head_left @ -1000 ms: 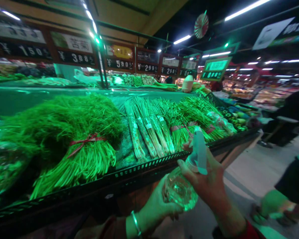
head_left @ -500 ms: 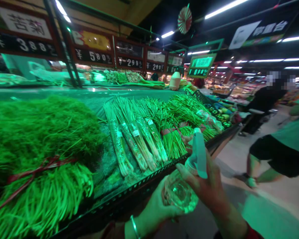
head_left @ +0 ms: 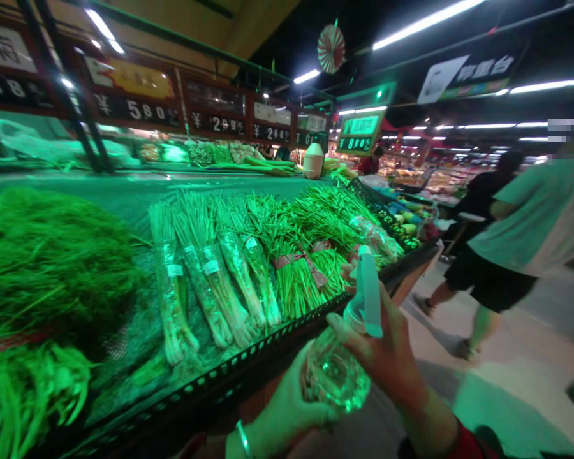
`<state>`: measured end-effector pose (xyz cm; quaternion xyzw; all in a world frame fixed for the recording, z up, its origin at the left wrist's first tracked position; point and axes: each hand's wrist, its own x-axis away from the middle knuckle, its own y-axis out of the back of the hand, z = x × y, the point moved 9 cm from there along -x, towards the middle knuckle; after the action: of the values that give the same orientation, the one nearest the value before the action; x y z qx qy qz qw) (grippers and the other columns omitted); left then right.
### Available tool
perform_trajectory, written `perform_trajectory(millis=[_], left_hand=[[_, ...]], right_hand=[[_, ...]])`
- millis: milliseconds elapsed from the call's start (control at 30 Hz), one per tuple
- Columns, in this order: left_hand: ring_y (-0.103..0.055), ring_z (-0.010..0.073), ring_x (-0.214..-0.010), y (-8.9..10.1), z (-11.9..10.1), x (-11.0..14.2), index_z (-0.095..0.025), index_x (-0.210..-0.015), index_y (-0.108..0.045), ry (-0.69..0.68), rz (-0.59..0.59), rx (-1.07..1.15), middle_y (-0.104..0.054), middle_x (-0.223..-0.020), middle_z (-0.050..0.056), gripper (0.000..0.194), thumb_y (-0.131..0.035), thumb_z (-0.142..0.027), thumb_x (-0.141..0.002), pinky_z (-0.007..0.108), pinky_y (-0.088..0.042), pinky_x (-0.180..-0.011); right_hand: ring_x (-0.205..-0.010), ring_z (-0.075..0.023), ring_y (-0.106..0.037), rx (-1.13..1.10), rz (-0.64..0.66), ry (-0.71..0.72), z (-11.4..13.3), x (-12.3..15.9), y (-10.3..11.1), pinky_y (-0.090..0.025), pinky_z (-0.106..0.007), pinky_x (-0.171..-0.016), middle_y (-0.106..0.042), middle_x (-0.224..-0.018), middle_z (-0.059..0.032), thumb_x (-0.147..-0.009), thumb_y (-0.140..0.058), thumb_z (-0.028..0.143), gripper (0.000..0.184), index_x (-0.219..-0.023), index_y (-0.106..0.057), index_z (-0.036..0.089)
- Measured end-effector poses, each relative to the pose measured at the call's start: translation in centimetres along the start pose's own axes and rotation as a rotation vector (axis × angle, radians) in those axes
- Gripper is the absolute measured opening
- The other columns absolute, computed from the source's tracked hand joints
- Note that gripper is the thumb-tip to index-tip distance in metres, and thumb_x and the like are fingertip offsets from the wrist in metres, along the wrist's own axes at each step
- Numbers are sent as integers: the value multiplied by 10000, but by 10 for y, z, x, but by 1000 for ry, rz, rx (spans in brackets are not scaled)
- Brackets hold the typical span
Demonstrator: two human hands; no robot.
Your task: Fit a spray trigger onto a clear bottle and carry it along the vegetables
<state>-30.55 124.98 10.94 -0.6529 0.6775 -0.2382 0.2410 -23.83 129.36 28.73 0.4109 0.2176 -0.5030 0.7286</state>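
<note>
A clear spray bottle (head_left: pixel 337 373) with a pale trigger head is tilted in front of me, its base toward me and its nozzle toward the shelf. My left hand (head_left: pixel 299 392), with a bangle at the wrist, wraps round the bottle's body from the left. Round the neck and trigger closes my right hand (head_left: pixel 380 341), its thumb lying across the top of the body. Just beyond lie wrapped spring onions (head_left: pixel 210 287) and a tied bundle of thin green stalks (head_left: pixel 306 280). Some of the right fingers are hidden behind the spray head.
A feathery green heap (head_left: pixel 52 255) fills the shelf's left. The shelf's black perforated edge (head_left: pixel 210 382) runs diagonally before me. A white bottle (head_left: pixel 312 159) stands on the upper ledge below price signs (head_left: pixel 220 108). At right, a person in shorts (head_left: pixel 530 223) walks in the aisle.
My view has turned right, so the shelf goods sit further left. Both hands keep hold of the spray bottle. The person in the aisle has come more fully into view.
</note>
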Motion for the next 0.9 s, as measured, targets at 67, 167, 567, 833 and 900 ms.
perform_trajectory(millis=[67, 167, 567, 833, 900], left_hand=[[-634, 87, -692, -13, 8, -16, -211, -1345, -429, 9, -18, -18, -683, -1092, 39, 921, -777, 14, -523, 222, -527, -674], [-563, 79, -596, -31, 24, -41, -187, -1303, -410, 18, -39, -70, -661, -877, -6, 877, -743, -2, -513, 186, -433, -535], [-573, 70, -630, -90, 85, -113, -159, -1452, -216, 49, -34, -36, -664, -918, 15, 1088, -820, -46, -553, 199, -449, -606], [-637, 90, -774, -111, 108, -156, -174, -1333, -410, 71, 147, -15, -694, -969, 52, 932, -871, -59, -531, 187, -484, -700], [-620, 62, -741, -111, 113, -168, -170, -1303, -442, 91, 154, -15, -695, -952, 42, 887, -879, -78, -537, 157, -474, -675]], right_hand=[[-1183, -268, -580, 34, 0, 28, -10, -5, 18, -484, -448, -1044, -592, -1271, -114, -839, -670, 294, 556, -1346, -486, 160], [-1020, -232, -644, 74, -32, 47, -29, -7, 47, -552, -382, -944, -650, -1102, -74, -837, -669, 290, 389, -1193, -572, 165], [-1182, -276, -576, 46, -19, 47, -104, -2, 137, -495, -480, -1018, -536, -1362, -93, -892, -638, 323, 612, -1441, -378, 254], [-857, -188, -669, 215, -108, 18, -138, 3, 171, -577, -315, -780, -660, -1114, -43, -903, -631, 390, 404, -1253, -526, 217], [-1013, -231, -664, 223, -112, 22, -148, 0, 178, -579, -338, -819, -628, -1225, -80, -908, -630, 411, 480, -1322, -492, 212]])
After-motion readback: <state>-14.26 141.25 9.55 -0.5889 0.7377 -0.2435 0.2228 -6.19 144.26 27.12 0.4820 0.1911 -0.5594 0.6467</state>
